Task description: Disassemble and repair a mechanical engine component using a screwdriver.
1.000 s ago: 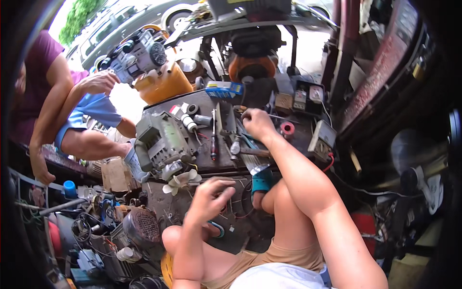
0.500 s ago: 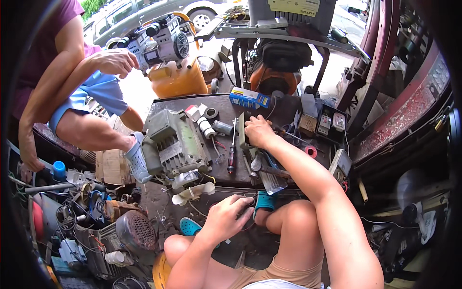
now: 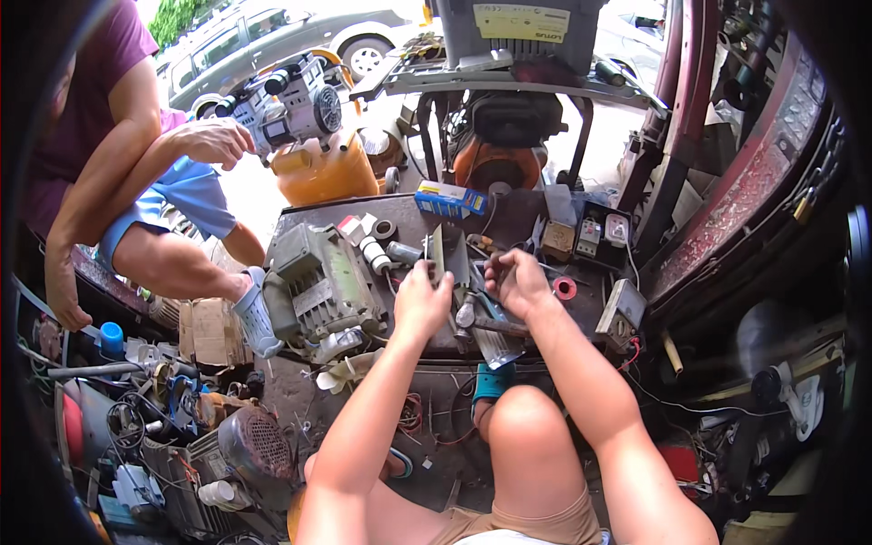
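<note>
My left hand (image 3: 421, 304) is over the middle of the dark bench, by an upright metal plate (image 3: 449, 252). Its fingers are bent, and what they hold, if anything, is hidden; the hand covers where the screwdriver lay. On the plate's other side, my right hand (image 3: 521, 286) is raised with curled fingers; I cannot make out anything in them. Below it lie a hammer (image 3: 466, 314) and a flat silvery piece (image 3: 498, 345). To the left sits a greenish electric motor (image 3: 325, 283), near white cylindrical parts (image 3: 373, 254) and a tape roll (image 3: 384, 229).
A blue box (image 3: 450, 199), a socket box (image 3: 604, 238), a red ring (image 3: 564, 288) and a grey meter-like box (image 3: 621, 307) are on the bench. Another person (image 3: 136, 163) sits at left, one shoe against the motor. A yellow compressor tank (image 3: 327, 170) stands beyond; motors and cables crowd the lower left.
My left hand has risen from above my knees to the bench beside the metal plate. My right hand has drawn back from the plate and turned, fingers curled. The view has shifted slightly.
</note>
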The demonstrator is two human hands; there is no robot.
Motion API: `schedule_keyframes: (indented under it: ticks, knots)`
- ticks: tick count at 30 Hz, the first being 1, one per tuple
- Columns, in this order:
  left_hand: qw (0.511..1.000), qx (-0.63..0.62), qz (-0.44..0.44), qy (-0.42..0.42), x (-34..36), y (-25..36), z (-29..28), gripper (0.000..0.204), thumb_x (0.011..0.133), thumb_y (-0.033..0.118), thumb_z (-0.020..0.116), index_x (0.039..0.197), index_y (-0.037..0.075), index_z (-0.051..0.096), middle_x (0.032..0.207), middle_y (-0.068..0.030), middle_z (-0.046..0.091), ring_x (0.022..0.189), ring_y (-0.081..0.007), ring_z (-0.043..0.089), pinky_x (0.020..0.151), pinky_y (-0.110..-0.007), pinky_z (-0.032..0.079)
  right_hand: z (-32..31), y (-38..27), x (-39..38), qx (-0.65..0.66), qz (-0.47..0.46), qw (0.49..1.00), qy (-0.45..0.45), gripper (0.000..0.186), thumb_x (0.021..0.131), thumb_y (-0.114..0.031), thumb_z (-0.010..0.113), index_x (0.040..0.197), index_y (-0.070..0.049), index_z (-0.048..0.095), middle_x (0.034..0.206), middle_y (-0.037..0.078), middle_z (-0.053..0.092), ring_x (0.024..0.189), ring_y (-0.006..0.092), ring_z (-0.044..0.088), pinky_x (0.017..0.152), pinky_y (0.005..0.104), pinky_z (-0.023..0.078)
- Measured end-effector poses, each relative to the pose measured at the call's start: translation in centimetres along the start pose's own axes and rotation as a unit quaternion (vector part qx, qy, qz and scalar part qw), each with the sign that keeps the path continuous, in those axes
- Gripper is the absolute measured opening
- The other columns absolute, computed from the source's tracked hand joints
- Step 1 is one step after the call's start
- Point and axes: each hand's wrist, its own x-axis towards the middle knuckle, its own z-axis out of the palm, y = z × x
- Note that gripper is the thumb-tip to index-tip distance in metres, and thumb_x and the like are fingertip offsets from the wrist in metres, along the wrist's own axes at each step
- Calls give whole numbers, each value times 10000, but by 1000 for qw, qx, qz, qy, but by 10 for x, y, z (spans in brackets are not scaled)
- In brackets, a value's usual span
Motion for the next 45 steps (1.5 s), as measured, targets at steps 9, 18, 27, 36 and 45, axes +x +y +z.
schedule_keyframes:
  ticks: [9,18,27,36,45]
  knots:
    - [974,129,-164,-82,61,-14,31,379,948,251,592,1178,-11,739,1244,-276,714,1195,-423,688,1016,-516,543,-1,14,-59,43,35,998,3,250,968,-205,540,1007,-19,703,1006,124,728,936,256,717,861,416,577]
    - [978,-192,81,34,-47,-8,-33,442,1083,160,466,1490,-11,467,1326,-243,663,1280,-343,628,1110,-412,457,55,33,-106,12,29,999,17,246,998,-239,568,1071,-19,652,1087,115,650,1048,247,641,941,398,548]
    - [898,-430,88,-10,-135,2,-81,649,1130,529,378,1546,34,321,1284,-145,647,1158,-203,657,991,-342,542,99,113,-169,98,157,982,-35,453,1098,-306,365,1225,30,641,1192,171,700,1156,314,657,1042,465,522]
    - [916,74,373,125,-174,12,-108,794,1020,501,601,1616,59,319,1444,-252,502,1180,-445,574,1000,-533,450,107,134,-177,137,143,969,-150,375,1098,-298,414,1309,-56,607,1230,93,685,1140,230,677,1033,408,551]
    - [887,150,408,154,-186,4,-110,876,929,562,675,1597,78,379,1435,-201,547,1197,-390,562,999,-519,405,99,145,-175,161,136,956,-203,404,1093,-348,459,1369,-78,578,1361,104,641,1260,254,637,1084,447,532]
